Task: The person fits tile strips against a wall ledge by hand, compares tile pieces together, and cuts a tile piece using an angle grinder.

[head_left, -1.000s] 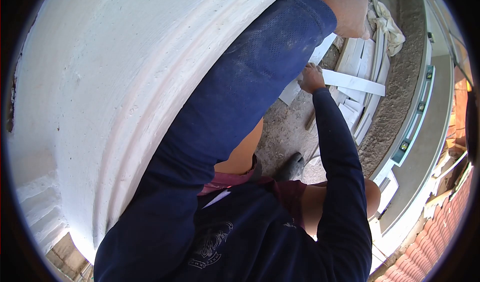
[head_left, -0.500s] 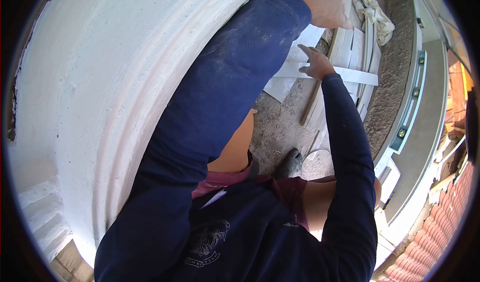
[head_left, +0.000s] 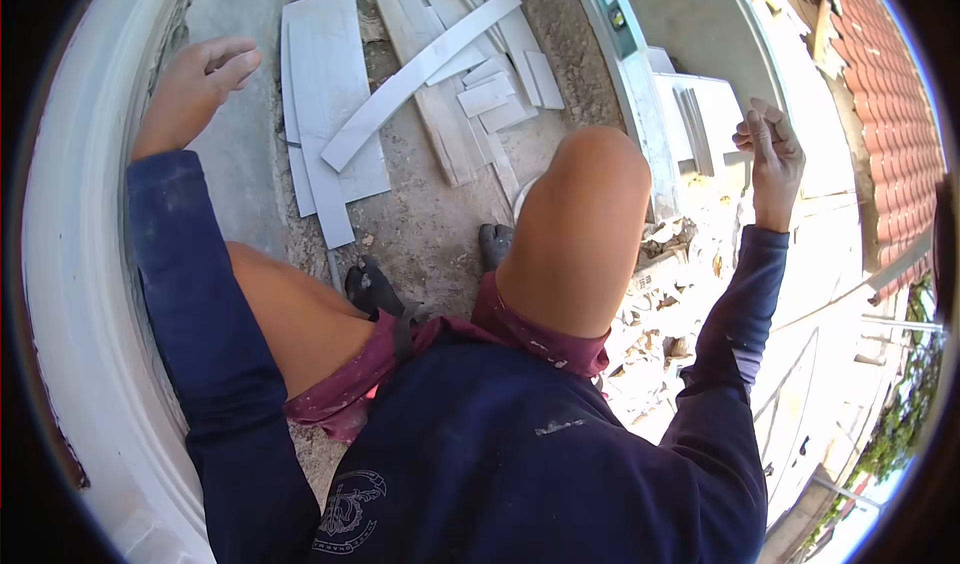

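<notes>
My left hand [head_left: 205, 89] is raised beside the pale wall at the upper left, fingers stretched forward and slightly bent, with nothing in it. My right hand [head_left: 774, 159] is up at the right, fingers curled in toward the thumb; I see nothing between them. Below and between the hands, a long white strip [head_left: 420, 79] lies slantwise across other boards, apart from both hands. Its lower end rests on flat white panels [head_left: 325, 64], which are stacked on the dusty floor.
A long plank [head_left: 440, 114] and several short white offcuts [head_left: 490, 94] lie ahead. On the right, a spirit level [head_left: 618, 19] rests by the ledge, near leaning white pieces [head_left: 705, 114]. Rubble [head_left: 650, 314] lies below it, and red roof tiles [head_left: 880, 94] are beyond.
My right hand has left the white strip and risen to the right, its fingers curling. My left arm has swung back to the left. The view has shifted, showing more floor and both feet.
</notes>
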The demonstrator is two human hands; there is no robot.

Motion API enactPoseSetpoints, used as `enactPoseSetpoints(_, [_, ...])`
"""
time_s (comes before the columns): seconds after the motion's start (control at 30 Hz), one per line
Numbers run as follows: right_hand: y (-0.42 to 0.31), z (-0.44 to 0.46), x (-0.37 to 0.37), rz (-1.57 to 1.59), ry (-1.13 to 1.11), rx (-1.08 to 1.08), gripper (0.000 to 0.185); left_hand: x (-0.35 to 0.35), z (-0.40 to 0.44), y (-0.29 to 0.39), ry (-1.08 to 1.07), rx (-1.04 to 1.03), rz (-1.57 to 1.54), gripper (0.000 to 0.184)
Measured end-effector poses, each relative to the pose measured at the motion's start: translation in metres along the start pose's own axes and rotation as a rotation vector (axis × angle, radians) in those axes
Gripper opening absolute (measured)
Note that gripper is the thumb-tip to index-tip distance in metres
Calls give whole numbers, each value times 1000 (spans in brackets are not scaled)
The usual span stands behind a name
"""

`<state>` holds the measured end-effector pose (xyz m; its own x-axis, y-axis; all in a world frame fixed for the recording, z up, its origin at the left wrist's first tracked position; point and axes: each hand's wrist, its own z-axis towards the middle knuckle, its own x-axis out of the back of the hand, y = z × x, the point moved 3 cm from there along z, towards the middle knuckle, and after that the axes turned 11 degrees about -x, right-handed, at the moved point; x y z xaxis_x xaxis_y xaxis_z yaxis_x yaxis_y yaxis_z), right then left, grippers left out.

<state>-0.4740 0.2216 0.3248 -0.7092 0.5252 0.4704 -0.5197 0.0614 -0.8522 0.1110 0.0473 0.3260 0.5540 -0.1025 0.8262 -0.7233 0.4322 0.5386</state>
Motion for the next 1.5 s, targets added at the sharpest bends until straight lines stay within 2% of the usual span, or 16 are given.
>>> enactPoseSetpoints(0.17, [262, -185, 71, 244, 519, -703, 19, -16, 8, 1, -97, 72, -28, 46])
enactPoseSetpoints(0.3, [353, -283, 32, 435, 302, -1166, 32, -34, 13, 5, -165, 67, -43, 46])
enactPoseSetpoints(0.47, [425, -247, -3, 538, 223, -1082, 48, -41, 5, 19, -233, 64, -40, 43])
enactPoseSetpoints(0.5, [383, -233, -3, 450, 190, -1355, 48, -40, 3, 22, -241, 58, -29, 42])
enactPoseSetpoints(0.53, [493, -227, -3, 341, 151, -1123, 44, -40, 1, 21, -239, 80, -52, 43])
enactPoseSetpoints(0.87, [382, -205, 13, 1056, 67, -1138, 51, -39, -2, 9, -118, -4, 21, 47])
enactPoseSetpoints(0.9, [321, -202, 4, 1056, 96, -1090, 42, -39, -2, 11, -110, -16, 6, 47])
enactPoseSetpoints(0.97, [333, -199, 7, 957, 292, -984, 40, -39, -2, 17, -123, -15, 3, 48])
enactPoseSetpoints(1.07, [294, -183, 8, 893, 226, -859, 36, -41, 0, 29, -158, -47, -26, 49])
enactPoseSetpoints(1.27, [123, -76, 17, 792, 29, -414, 45, -72, 13, 63, -267, -131, -137, 50])
enactPoseSetpoints(1.3, [116, -47, 18, 962, -417, -333, 55, -75, 12, 70, -301, -120, -152, 50])
enactPoseSetpoints(1.33, [99, -24, 4, 1053, -186, -225, 62, -79, 11, 72, -302, -141, -122, 50])
enactPoseSetpoints(1.37, [51, -15, -20, 1114, -603, -100, 68, -87, 10, 70, -302, -159, -92, 49])
enactPoseSetpoints(1.43, [19, 8, -70, 1173, -648, -90, 67, -106, 9, 62, -304, -174, -78, 47])
enactPoseSetpoints(1.47, [31, 32, -88, 1120, -954, -136, 66, -117, 13, 60, -305, -171, -90, 45])
enactPoseSetpoints(1.5, [43, 58, -133, 906, -545, -257, 54, -128, 15, 68, -203, -259, -151, 40])
